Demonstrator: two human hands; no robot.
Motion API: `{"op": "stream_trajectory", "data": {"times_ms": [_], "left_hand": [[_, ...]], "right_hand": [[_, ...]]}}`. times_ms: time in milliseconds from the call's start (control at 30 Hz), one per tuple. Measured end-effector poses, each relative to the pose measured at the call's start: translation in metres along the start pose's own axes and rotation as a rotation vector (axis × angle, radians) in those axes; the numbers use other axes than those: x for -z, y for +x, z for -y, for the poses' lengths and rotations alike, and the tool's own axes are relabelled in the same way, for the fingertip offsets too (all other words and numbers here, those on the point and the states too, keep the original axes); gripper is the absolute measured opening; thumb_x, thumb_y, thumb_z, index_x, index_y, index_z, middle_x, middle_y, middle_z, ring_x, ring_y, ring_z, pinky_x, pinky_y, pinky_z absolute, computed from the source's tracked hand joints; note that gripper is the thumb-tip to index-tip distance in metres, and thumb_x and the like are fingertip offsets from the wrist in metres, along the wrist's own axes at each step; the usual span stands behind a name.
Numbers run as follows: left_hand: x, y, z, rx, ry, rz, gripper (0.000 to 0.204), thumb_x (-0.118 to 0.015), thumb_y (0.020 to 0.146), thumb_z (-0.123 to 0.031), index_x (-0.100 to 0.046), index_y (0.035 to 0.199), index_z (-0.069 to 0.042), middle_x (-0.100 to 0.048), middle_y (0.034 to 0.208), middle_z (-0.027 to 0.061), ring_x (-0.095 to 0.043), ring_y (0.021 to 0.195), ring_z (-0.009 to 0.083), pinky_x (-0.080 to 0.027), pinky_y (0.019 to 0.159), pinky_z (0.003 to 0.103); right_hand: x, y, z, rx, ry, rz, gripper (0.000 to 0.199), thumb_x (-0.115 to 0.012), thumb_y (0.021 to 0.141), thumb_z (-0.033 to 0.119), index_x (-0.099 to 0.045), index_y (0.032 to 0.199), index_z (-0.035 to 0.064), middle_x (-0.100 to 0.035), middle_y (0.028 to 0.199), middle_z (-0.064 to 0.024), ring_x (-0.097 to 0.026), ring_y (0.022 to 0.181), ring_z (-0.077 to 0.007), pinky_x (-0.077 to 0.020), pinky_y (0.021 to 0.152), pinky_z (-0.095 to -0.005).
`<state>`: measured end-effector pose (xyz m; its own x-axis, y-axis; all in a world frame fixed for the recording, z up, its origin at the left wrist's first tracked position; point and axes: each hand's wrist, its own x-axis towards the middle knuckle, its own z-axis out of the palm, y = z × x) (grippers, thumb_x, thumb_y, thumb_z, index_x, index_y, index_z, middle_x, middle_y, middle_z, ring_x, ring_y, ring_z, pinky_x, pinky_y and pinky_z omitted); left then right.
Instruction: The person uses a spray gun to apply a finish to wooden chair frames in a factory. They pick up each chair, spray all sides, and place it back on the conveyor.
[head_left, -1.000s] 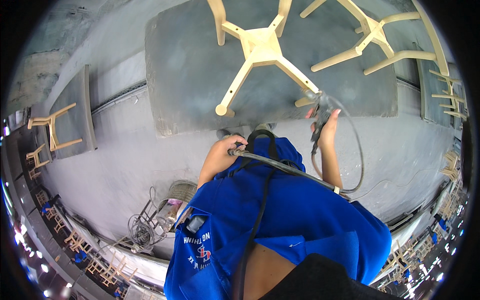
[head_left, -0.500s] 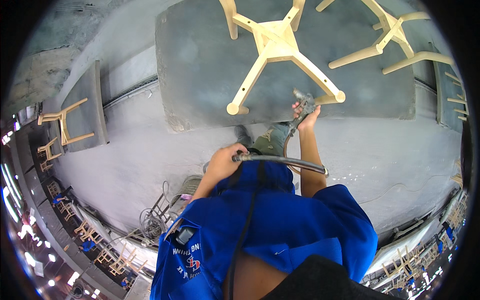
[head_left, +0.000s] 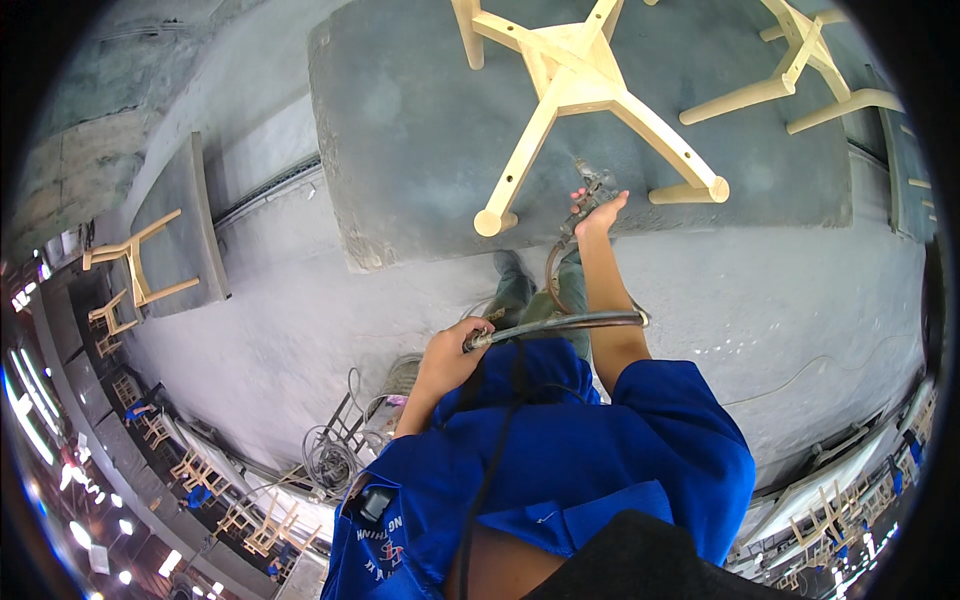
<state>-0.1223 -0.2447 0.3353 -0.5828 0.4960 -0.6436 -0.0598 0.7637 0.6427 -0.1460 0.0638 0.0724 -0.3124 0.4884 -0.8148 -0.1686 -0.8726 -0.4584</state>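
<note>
My right hand (head_left: 602, 214) is closed round a grey metal spray gun (head_left: 598, 186), its nozzle pointing away from me. The gun is near the front edge of the dark grey tabletop (head_left: 430, 150), between two legs of a pale wooden chair frame (head_left: 570, 90) and apart from both. A hose (head_left: 552, 275) hangs from the gun's lower end. Close to my waist, my left hand (head_left: 448, 357) is closed on the metal-ended hose (head_left: 560, 324), which arcs across to my right forearm. What lies inside the left palm is hidden.
Another wooden chair frame (head_left: 800, 70) is at the tabletop's far right. To the left, a chair frame (head_left: 140, 255) rests on a separate grey board (head_left: 190, 230). Coiled cables (head_left: 330, 455) lie behind my left side, beside a round bin (head_left: 403, 375).
My right hand has shifted left with the spray gun, away from the right-hand leg, into the gap between the legs. My left hand keeps its grip on the hose. The view has shifted slightly.
</note>
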Motion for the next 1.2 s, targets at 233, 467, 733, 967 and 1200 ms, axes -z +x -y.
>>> {"op": "stream_trajectory", "data": {"times_ms": [233, 467, 733, 967, 1200], "left_hand": [[-0.005, -0.001, 0.02, -0.066, -0.012, 0.057, 0.034, -0.072, 0.082, -0.009, -0.068, 0.115, -0.013, -0.072, 0.092, 0.016, -0.069, 0.082, 0.0327, -0.052, 0.075, 0.039], [0.001, 0.002, 0.026, -0.015, -0.117, 0.048, 0.033, -0.07, 0.083, -0.008, -0.068, 0.116, -0.014, -0.074, 0.093, 0.0155, -0.07, 0.079, 0.0302, -0.052, 0.074, 0.037], [0.019, -0.005, 0.04, -0.288, -0.211, 0.079, 0.036, -0.07, 0.083, -0.003, -0.067, 0.118, -0.009, -0.075, 0.088, 0.0098, -0.071, 0.079, 0.0185, -0.052, 0.072, 0.031], [0.034, 0.004, 0.069, -0.43, -0.518, -0.018, 0.036, -0.07, 0.082, 0.005, -0.067, 0.117, -0.005, -0.07, 0.082, -0.0008, -0.059, 0.073, 0.0046, -0.048, 0.072, 0.022], [0.029, -0.002, 0.094, -0.424, -0.733, 0.006, 0.033, -0.069, 0.084, 0.007, -0.068, 0.115, -0.004, -0.059, 0.071, -0.0058, -0.045, 0.064, 0.0011, -0.045, 0.071, 0.019]], "right_hand": [[0.022, -0.027, 0.036, 0.27, 0.216, 0.112, 0.088, -0.008, 0.095, 0.077, -0.062, 0.104, 0.0072, -0.061, 0.079, -0.0071, -0.06, 0.068, -0.0223, -0.0369, 0.049, -0.0321], [0.024, -0.02, 0.039, 0.348, 0.312, -0.057, 0.089, -0.007, 0.092, 0.081, -0.059, 0.094, 0.0087, -0.06, 0.071, -0.005, -0.061, 0.063, -0.0226, -0.0363, 0.048, -0.0307], [0.051, -0.129, 0.055, 0.384, -0.437, -0.023, 0.039, -0.06, 0.099, 0.049, -0.059, 0.109, 0.0113, -0.064, 0.075, -0.0043, -0.061, 0.056, -0.0146, -0.0389, 0.043, -0.0265], [-0.036, -0.278, 0.131, 0.733, -1.135, 0.443, 0.053, -0.058, 0.104, 0.029, -0.044, 0.154, 0.0159, -0.06, 0.078, 0.0005, -0.056, 0.066, -0.0052, -0.0436, 0.054, -0.0224], [-0.18, -0.379, 0.192, 1.974, -1.535, 0.115, 0.049, -0.068, 0.095, 0.037, -0.057, 0.142, 0.0249, -0.073, 0.098, -0.019, -0.072, 0.083, -0.0358, -0.057, 0.07, -0.0411]]}}
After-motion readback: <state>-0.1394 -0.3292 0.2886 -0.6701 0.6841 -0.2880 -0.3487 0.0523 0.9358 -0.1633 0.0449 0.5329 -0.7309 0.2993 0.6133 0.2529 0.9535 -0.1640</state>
